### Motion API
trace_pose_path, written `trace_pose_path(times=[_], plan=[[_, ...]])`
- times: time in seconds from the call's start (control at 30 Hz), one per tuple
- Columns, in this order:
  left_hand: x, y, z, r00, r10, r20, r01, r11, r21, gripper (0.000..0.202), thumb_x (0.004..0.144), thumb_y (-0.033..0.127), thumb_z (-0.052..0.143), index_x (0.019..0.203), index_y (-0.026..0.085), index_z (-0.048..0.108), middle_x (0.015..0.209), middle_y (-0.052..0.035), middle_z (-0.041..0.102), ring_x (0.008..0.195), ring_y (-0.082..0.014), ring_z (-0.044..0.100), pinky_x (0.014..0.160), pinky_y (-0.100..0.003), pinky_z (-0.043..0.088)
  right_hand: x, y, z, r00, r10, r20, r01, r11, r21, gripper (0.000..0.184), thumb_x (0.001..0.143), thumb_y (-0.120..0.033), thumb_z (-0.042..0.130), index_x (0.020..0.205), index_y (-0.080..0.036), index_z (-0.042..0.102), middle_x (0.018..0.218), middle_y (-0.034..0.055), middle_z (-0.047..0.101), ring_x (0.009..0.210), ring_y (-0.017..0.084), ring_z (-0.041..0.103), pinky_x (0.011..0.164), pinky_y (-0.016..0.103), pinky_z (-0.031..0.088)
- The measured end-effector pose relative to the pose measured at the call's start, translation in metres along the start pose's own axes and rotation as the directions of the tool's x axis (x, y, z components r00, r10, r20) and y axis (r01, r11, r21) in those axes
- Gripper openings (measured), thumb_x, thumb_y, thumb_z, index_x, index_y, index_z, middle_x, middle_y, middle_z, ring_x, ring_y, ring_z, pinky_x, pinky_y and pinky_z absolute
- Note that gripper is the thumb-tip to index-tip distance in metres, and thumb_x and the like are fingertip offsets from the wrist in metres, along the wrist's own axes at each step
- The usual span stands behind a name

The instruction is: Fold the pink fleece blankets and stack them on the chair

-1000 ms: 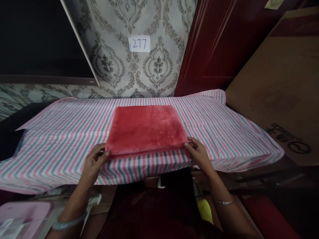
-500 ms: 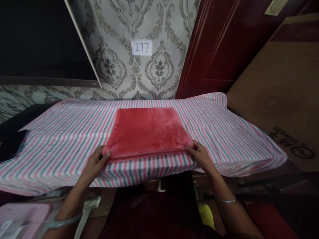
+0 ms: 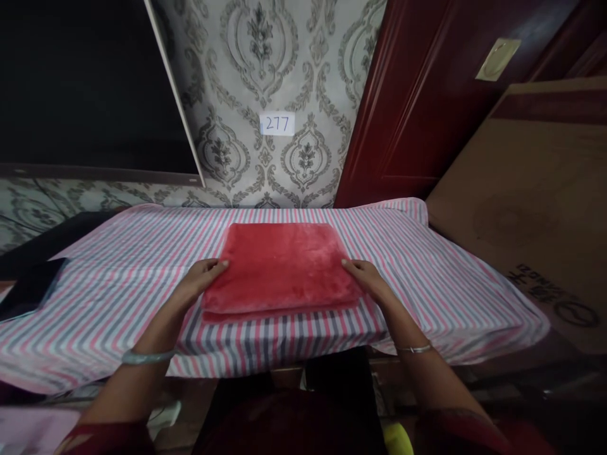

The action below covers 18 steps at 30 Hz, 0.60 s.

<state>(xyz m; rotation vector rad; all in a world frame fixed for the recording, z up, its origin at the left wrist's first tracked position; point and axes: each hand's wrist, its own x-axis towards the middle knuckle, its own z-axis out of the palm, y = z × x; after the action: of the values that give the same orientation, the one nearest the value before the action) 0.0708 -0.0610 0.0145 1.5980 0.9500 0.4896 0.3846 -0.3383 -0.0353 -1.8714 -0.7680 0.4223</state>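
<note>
A folded red plush blanket (image 3: 284,268) lies flat on a table covered with a pink, grey and white striped cloth (image 3: 422,278). My left hand (image 3: 205,278) grips its left side, thumb on top and the other fingers out of sight at the edge. On the opposite side my right hand (image 3: 364,275) holds the right edge the same way, thumb on the upper face. The layers of the fold show along the blanket's near edge.
A dark screen (image 3: 95,88) stands at the back left, with a dark flat device (image 3: 33,287) below it. To the right is a large cardboard box (image 3: 526,208) by a dark red door (image 3: 417,95). A paper marked 277 (image 3: 277,124) is on the patterned wall.
Both hands have moved from the blanket's near corners forward along its sides. The camera view has tilted up a little, so everything sits lower in the picture.
</note>
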Motion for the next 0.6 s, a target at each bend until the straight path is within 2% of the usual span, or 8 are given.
trace_pose_path(times=[0.13, 0.2, 0.27, 0.37, 0.43, 0.5, 0.6], plan=[[0.019, 0.019, 0.002, 0.997, -0.065, -0.043, 0.065, 0.998, -0.009, 0.04, 0.067, 0.041, 0.084, 0.096, 0.015, 0.074, 0.075, -0.0061, 0.075, 0.066, -0.0215, 0.07, 0.055, -0.026, 0.052, 0.021, -0.014, 0.004, 0.989, 0.087, 0.12, -0.104, 0.985, 0.137, 0.033, 0.081, -0.049, 0.069, 0.084, -0.016, 0.073, 0.072, 0.0068, 0.073, 0.07, 0.023, 0.068, 0.06, 0.029, 0.053], [0.032, 0.03, 0.006, 0.991, -0.079, -0.111, 0.087, 0.994, 0.071, 0.046, 0.077, 0.035, 0.079, 0.117, 0.014, 0.07, 0.075, -0.0051, 0.075, 0.062, -0.0195, 0.069, 0.053, -0.024, 0.05, 0.035, -0.025, 0.008, 0.99, 0.125, 0.069, -0.133, 0.985, 0.111, 0.033, 0.083, -0.039, 0.066, 0.104, -0.015, 0.073, 0.086, 0.0086, 0.077, 0.078, 0.024, 0.072, 0.068, 0.03, 0.057], [0.048, 0.041, 0.013, 0.985, -0.039, -0.17, 0.075, 0.974, 0.215, 0.049, 0.087, 0.031, 0.07, 0.132, 0.013, 0.063, 0.082, -0.0066, 0.076, 0.065, -0.0197, 0.071, 0.057, -0.025, 0.052, 0.053, -0.035, 0.014, 0.99, 0.141, -0.031, -0.14, 0.989, 0.039, 0.044, 0.083, -0.033, 0.065, 0.122, -0.014, 0.069, 0.1, 0.0099, 0.078, 0.086, 0.025, 0.073, 0.076, 0.033, 0.059], [0.075, 0.054, 0.03, 0.971, 0.048, -0.235, 0.054, 0.911, 0.409, 0.047, 0.092, 0.025, 0.062, 0.137, 0.013, 0.059, 0.104, -0.013, 0.077, 0.086, -0.0238, 0.075, 0.07, -0.028, 0.056, 0.078, -0.045, 0.028, 0.984, 0.125, -0.125, -0.132, 0.99, -0.048, 0.054, 0.082, -0.029, 0.067, 0.134, -0.014, 0.063, 0.117, 0.0134, 0.074, 0.101, 0.028, 0.072, 0.087, 0.036, 0.058], [0.089, 0.055, 0.04, 0.956, 0.08, -0.281, 0.066, 0.878, 0.473, 0.05, 0.089, 0.02, 0.062, 0.139, 0.012, 0.058, 0.12, -0.0176, 0.073, 0.104, -0.0283, 0.072, 0.082, -0.031, 0.055, 0.088, -0.045, 0.039, 0.98, 0.095, -0.172, -0.113, 0.989, -0.098, 0.055, 0.081, -0.025, 0.067, 0.135, -0.014, 0.063, 0.129, 0.0149, 0.07, 0.115, 0.029, 0.067, 0.098, 0.036, 0.053], [0.096, 0.047, 0.048, 0.943, 0.12, -0.31, 0.07, 0.841, 0.537, 0.055, 0.09, 0.017, 0.059, 0.144, 0.012, 0.054, 0.129, -0.0211, 0.069, 0.117, -0.0328, 0.067, 0.092, -0.037, 0.053, 0.088, -0.038, 0.049, 0.973, 0.062, -0.221, -0.096, 0.984, -0.147, 0.055, 0.082, -0.02, 0.064, 0.137, -0.014, 0.061, 0.139, 0.0154, 0.064, 0.127, 0.03, 0.061, 0.108, 0.036, 0.046], [0.093, 0.025, 0.053, 0.93, 0.173, -0.323, 0.063, 0.794, 0.605, 0.055, 0.097, 0.017, 0.046, 0.152, 0.017, 0.047, 0.129, -0.0227, 0.068, 0.121, -0.0367, 0.064, 0.098, -0.046, 0.049, 0.076, -0.017, 0.056, 0.955, 0.038, -0.294, -0.102, 0.973, -0.206, 0.055, 0.087, -0.017, 0.054, 0.142, -0.011, 0.057, 0.14, 0.0173, 0.063, 0.131, 0.03, 0.058, 0.111, 0.038, 0.042]])
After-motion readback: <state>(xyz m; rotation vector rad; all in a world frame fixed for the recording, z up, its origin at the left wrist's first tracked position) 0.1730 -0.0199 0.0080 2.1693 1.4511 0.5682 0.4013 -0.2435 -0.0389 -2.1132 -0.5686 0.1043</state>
